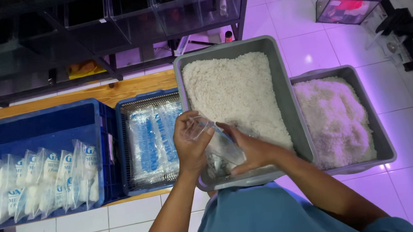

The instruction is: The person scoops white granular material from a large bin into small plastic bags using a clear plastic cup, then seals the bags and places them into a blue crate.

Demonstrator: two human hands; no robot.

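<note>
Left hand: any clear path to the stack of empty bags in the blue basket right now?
Probably yes for path, but the left hand is busy holding a clear plastic bag with the right hand. The empty bags lie uncovered in the open blue basket just beside it, nothing between.

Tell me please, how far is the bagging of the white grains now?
Done: a row of filled bags stands in the blue crate. In hand: the left hand and right hand hold one clear bag over the grey tub. Left: both tubs hold many white grains, and flat empty bags wait in the basket.
</note>
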